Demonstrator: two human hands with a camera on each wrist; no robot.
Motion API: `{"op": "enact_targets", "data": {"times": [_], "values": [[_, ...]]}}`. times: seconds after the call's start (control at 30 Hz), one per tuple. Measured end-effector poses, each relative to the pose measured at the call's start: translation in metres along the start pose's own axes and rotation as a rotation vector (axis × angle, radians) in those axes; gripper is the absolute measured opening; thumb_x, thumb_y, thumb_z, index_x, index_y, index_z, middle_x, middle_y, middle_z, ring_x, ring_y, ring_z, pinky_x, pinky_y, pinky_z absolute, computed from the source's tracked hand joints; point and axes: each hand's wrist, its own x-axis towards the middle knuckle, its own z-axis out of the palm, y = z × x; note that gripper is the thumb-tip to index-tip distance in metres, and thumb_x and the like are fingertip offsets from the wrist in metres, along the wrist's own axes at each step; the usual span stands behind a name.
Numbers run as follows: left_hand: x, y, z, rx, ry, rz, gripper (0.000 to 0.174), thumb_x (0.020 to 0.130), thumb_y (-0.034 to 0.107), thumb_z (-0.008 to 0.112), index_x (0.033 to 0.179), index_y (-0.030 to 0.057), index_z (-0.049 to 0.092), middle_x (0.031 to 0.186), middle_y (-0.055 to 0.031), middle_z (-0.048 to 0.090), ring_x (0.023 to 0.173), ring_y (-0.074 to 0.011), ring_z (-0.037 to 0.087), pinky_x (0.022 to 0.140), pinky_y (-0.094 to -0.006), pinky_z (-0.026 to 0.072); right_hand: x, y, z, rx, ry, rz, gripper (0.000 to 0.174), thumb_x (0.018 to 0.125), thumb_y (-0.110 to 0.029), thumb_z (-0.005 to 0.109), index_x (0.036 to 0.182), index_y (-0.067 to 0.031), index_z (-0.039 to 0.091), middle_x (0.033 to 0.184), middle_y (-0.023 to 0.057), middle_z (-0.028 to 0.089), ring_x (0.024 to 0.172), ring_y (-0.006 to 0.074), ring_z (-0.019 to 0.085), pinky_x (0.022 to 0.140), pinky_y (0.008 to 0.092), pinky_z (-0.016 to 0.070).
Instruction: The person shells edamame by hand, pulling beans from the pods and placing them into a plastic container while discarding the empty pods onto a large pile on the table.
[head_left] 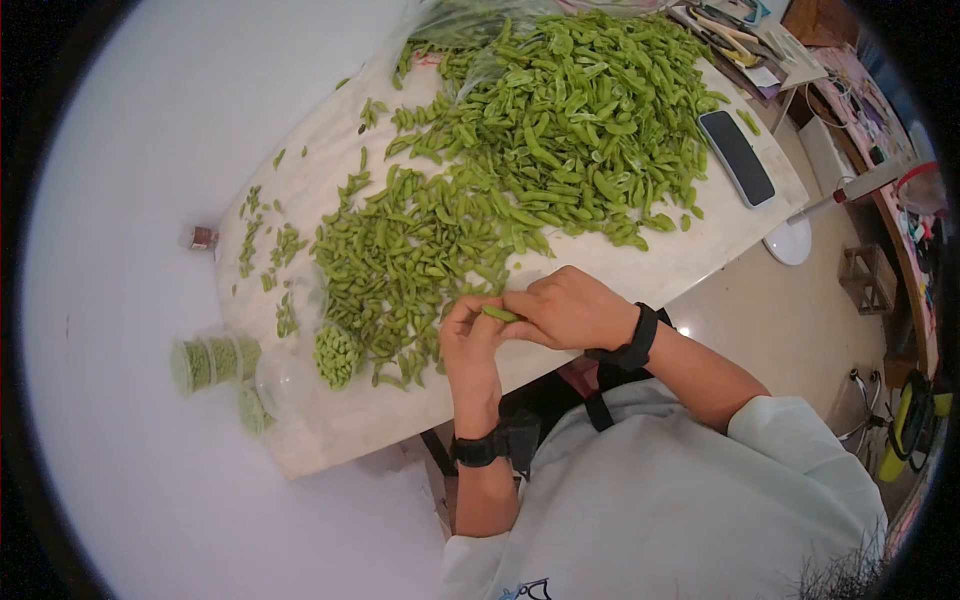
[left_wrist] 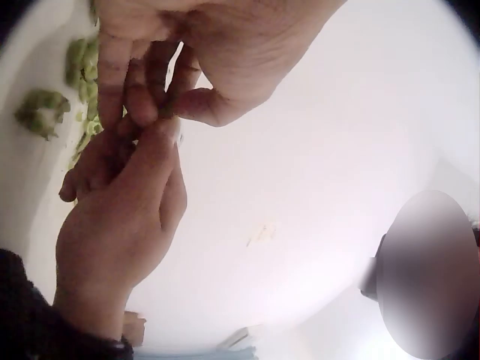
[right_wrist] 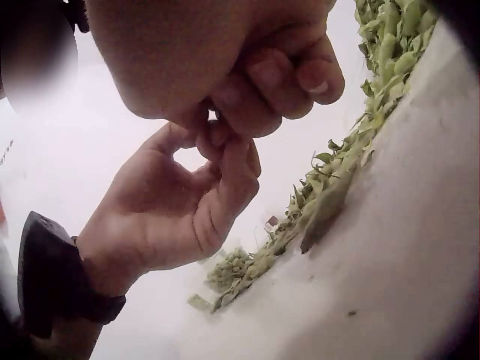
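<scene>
In the head view both hands meet over the near edge of the table, around a green edamame pod (head_left: 500,314). My left hand (head_left: 468,345) pinches the pod between thumb and fingers. From the other side, my right hand (head_left: 575,308) grips it with its other fingers curled. In the left wrist view the left hand (left_wrist: 112,225) is below and the right hand (left_wrist: 240,52) above, fingertips together; the pod is mostly hidden between them. The right wrist view shows the right hand (right_wrist: 202,60) over the left hand (right_wrist: 169,206). Loose pods (head_left: 410,250) lie just beyond the hands.
A large heap of pods (head_left: 600,110) covers the table's far side, by a clear plastic bag (head_left: 480,30). A clear cup of shelled beans (head_left: 337,355) stands left of the hands, with bean-filled tubs (head_left: 205,362) farther left. A phone (head_left: 738,158) lies on the table (head_left: 680,255) at right.
</scene>
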Motion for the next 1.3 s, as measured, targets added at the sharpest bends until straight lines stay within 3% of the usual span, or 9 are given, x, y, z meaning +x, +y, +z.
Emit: {"op": "enact_targets", "data": {"times": [0.07, 0.17, 0.37, 0.47, 0.77, 0.97, 1.07, 1.17, 1.3], "values": [[0.000, 0.000, 0.002, -0.056, -0.013, -0.034, 0.010, 0.085, 0.000, 0.041, 0.087, -0.0001, 0.052, 0.088, -0.0072, 0.057, 0.071, -0.0152, 0.060, 0.067, -0.0288, 0.0508, 0.001, 0.004, -0.001, 0.008, -0.031, -0.025, 0.028, 0.092, -0.034, 0.047, 0.092, -0.0073, 0.055, 0.060, 0.0118, 0.054, 0.059, 0.0321, 0.057, 0.053, 0.0413, 0.0434], [0.000, -0.002, 0.000, -0.064, -0.028, -0.041, 0.009, 0.082, 0.003, 0.052, 0.088, -0.0006, 0.057, 0.087, -0.0055, 0.058, 0.078, -0.0112, 0.057, 0.071, -0.0258, 0.0492, 0.001, 0.009, 0.002, 0.098, -0.055, 0.014, 0.027, 0.092, -0.033, 0.047, 0.093, -0.0080, 0.058, 0.062, 0.0123, 0.056, 0.060, 0.0329, 0.057, 0.054, 0.0420, 0.0438], [0.001, -0.001, 0.002, -0.038, -0.054, -0.020, 0.008, 0.081, 0.003, 0.052, 0.087, -0.0003, 0.056, 0.088, -0.0069, 0.060, 0.078, -0.0131, 0.059, 0.073, -0.0280, 0.0505, 0.000, 0.006, -0.002, 0.250, 0.026, 0.091, 0.030, 0.093, -0.031, 0.045, 0.083, -0.0063, 0.060, 0.061, 0.0134, 0.055, 0.059, 0.0340, 0.056, 0.055, 0.0418, 0.0429], [0.000, 0.005, 0.007, -0.044, -0.069, -0.008, 0.007, 0.081, 0.003, 0.052, 0.086, -0.0002, 0.055, 0.087, -0.0067, 0.060, 0.077, -0.0130, 0.059, 0.072, -0.0274, 0.0502, -0.001, 0.004, -0.005, 0.355, -0.019, 0.168, 0.031, 0.092, -0.033, 0.041, 0.086, -0.0093, 0.061, 0.071, 0.0167, 0.060, 0.067, 0.0373, 0.057, 0.062, 0.0456, 0.0445], [0.003, 0.007, 0.000, -0.081, -0.262, -0.074, 0.006, 0.082, -0.001, 0.050, 0.086, -0.0008, 0.054, 0.086, -0.0074, 0.059, 0.079, -0.0142, 0.060, 0.072, -0.0280, 0.0513, -0.003, 0.010, -0.002, 0.530, -0.015, 0.157, 0.035, 0.092, -0.031, 0.040, 0.078, -0.0059, 0.061, 0.071, 0.0186, 0.059, 0.065, 0.0383, 0.056, 0.060, 0.0461, 0.0427], [-0.005, 0.024, 0.013, -0.232, -0.091, -0.110, 0.019, 0.080, -0.004, 0.051, 0.097, -0.0014, 0.056, 0.094, -0.0065, 0.057, 0.087, -0.0157, 0.058, 0.071, -0.0281, 0.0495, 0.001, 0.003, -0.006, 0.434, 0.106, 0.146, 0.034, 0.090, -0.030, 0.045, 0.073, -0.0042, 0.059, 0.064, 0.0185, 0.056, 0.061, 0.0374, 0.055, 0.057, 0.0454, 0.0425], [-0.002, 0.010, 0.007, 0.394, 0.115, 0.452, 0.021, 0.079, -0.004, 0.055, 0.099, 0.0007, 0.060, 0.095, -0.0079, 0.056, 0.086, -0.0164, 0.056, 0.071, -0.0281, 0.0473, 0.004, 0.004, -0.001, 0.345, 0.192, 0.109, 0.029, 0.090, -0.020, 0.049, 0.066, -0.0037, 0.052, 0.056, 0.0137, 0.051, 0.052, 0.0331, 0.051, 0.050, 0.0398, 0.0400], [-0.005, 0.018, 0.008, 0.936, 0.031, 0.733, 0.018, 0.079, -0.003, 0.057, 0.096, 0.0021, 0.063, 0.091, -0.0098, 0.055, 0.081, -0.0178, 0.055, 0.070, -0.0280, 0.0451, 0.003, 0.002, 0.001, 0.305, 0.181, 0.089, 0.027, 0.089, -0.020, 0.049, 0.068, -0.0033, 0.053, 0.056, 0.0134, 0.051, 0.053, 0.0335, 0.052, 0.051, 0.0404, 0.0405], [-0.010, 0.023, 0.011, 0.811, -0.035, 0.616, 0.016, 0.078, -0.002, 0.062, 0.094, -0.0006, 0.065, 0.088, -0.0104, 0.057, 0.075, -0.0194, 0.057, 0.067, -0.0268, 0.0454, -0.001, 0.000, 0.001, 0.328, 0.171, 0.083, 0.026, 0.089, -0.019, 0.048, 0.070, -0.0023, 0.053, 0.058, 0.0140, 0.051, 0.055, 0.0341, 0.052, 0.052, 0.0406, 0.0407]]}}
